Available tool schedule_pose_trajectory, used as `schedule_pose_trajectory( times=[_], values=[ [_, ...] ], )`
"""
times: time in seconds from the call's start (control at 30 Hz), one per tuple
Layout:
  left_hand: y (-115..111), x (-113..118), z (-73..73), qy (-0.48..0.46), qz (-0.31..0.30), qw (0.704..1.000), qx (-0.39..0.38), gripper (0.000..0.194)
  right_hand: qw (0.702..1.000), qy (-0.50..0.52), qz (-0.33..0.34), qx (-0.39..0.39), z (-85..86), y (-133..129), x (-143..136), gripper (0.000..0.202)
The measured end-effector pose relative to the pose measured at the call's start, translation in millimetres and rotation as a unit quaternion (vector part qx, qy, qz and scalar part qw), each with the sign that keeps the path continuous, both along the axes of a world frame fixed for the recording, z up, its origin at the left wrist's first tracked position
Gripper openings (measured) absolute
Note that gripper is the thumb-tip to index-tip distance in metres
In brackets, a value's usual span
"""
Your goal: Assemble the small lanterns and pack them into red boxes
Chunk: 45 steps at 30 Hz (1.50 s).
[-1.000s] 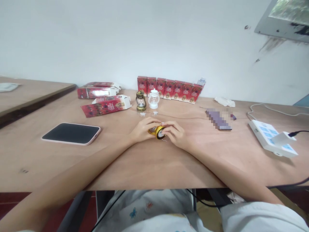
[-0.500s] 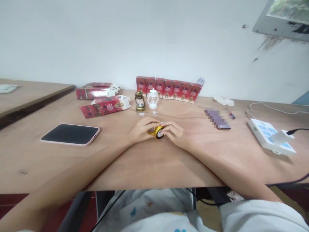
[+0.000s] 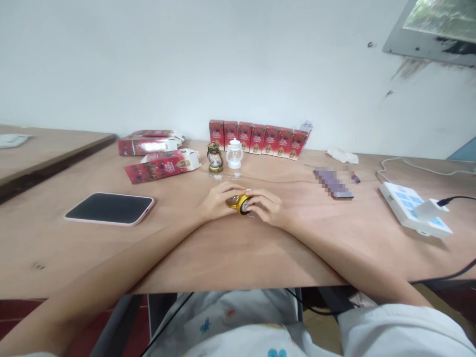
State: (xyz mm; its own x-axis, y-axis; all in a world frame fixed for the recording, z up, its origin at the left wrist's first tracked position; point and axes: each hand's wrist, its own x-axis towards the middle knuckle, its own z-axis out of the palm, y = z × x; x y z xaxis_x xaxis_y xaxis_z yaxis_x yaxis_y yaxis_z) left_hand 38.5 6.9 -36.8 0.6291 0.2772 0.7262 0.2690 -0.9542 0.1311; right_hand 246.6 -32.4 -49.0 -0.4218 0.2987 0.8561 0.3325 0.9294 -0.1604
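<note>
A small gold lantern lies on its side above the table, its dark round base turned toward me and to the right. My left hand is closed around its body from the left. At the base, the bent fingers of my right hand pinch at its rim and underside; a thin pale strip shows just below the fingertips. Behind my hands stand a bronze lantern and a white lantern, both upright. Small white tags lie in front of them.
Several red printed boxes stand in a row by the wall. Opened red boxes lie at the back left. A phone is on the left; a power strip, a pixelated phone-like item and a crumpled tissue are on the right.
The view has shifted slightly. My right fingers have moved a little at the lantern's base, while my left hand keeps its hold.
</note>
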Motion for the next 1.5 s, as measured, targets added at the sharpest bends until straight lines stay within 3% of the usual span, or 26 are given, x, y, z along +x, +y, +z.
schedule_pose_trajectory(
  times=[0.2,0.4,0.57,0.87,1.1,1.33,1.5],
  values=[
    [-1,1,2.4,-0.025,-0.017,0.998,-0.063,0.036,0.996,0.056,-0.020,-0.068,4.1,-5,-8,0.006],
    [-6,4,2.3,-0.084,0.007,0.980,-0.181,0.051,0.985,0.097,-0.006,-0.140,13.9,-12,-6,0.022],
    [-7,2,5.7,-0.083,-0.005,0.988,-0.128,0.039,0.983,0.108,-0.027,-0.143,12.8,-13,-4,0.021],
    [-4,1,5.4,-0.008,-0.031,0.997,-0.069,0.043,0.979,0.153,-0.049,-0.127,8.2,-12,-11,0.006],
    [-5,4,3.9,0.005,0.005,1.000,-0.013,0.040,0.989,0.094,0.010,-0.114,5.9,-19,-19,0.008],
    [-6,4,0.3,-0.055,-0.041,0.995,-0.072,0.054,0.981,0.117,0.018,-0.156,15.9,-30,-24,0.009],
    [-13,7,0.1,-0.102,-0.074,0.987,-0.094,0.052,0.974,0.147,0.001,-0.171,21.4,-40,-28,0.009]
  ],
)
